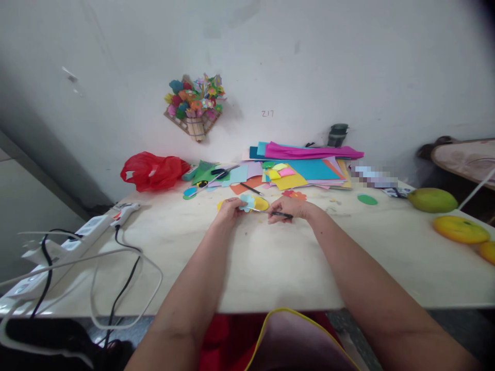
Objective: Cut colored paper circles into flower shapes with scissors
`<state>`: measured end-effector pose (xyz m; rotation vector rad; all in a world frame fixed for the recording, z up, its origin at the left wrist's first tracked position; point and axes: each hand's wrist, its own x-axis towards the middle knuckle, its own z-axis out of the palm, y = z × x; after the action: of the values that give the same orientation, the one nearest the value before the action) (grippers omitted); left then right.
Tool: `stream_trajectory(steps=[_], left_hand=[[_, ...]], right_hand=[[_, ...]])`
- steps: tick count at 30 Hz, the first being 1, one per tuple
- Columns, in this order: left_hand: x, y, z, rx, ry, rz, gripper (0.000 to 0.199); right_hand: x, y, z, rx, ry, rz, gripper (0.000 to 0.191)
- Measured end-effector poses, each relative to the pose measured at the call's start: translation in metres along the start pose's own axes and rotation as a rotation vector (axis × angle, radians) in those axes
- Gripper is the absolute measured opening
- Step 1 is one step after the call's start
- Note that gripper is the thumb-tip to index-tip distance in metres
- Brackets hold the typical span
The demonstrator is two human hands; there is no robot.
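Observation:
My left hand [231, 210] pinches a light blue paper flower [246, 202] near the middle of the table. Yellow paper [261, 204] shows behind and beside the blue flower. My right hand [288, 209] is closed around the dark handle of a thin tool [281, 214], whose narrow metal tip points left and meets the lower edge of the blue flower. The exact kind of tool is too small to tell. Red and orange paper flowers [297, 196] lie just beyond my right hand.
Coloured sheets [313, 175], scissors [219, 173] and a black pen [251, 189] lie toward the wall. A red plastic bag [154, 171] sits at the back left. Cables and a power strip [83, 237] occupy the left side, mangoes [433, 200] the right.

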<state>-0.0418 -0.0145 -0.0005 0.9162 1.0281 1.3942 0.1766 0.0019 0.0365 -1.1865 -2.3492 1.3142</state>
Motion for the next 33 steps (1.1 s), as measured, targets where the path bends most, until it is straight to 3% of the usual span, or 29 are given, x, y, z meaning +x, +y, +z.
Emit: stream_trajectory(steps=[22, 33], left_hand=[[0.0, 0.001, 0.0, -0.02, 0.011, 0.007, 0.013], [0.005, 0.004, -0.004, -0.191, 0.175, 0.116, 0.015]], right_hand=[[-0.002, -0.003, 0.004, 0.009, -0.014, 0.018, 0.04], [-0.01, 0.007, -0.013, -0.02, -0.039, 0.078, 0.043]])
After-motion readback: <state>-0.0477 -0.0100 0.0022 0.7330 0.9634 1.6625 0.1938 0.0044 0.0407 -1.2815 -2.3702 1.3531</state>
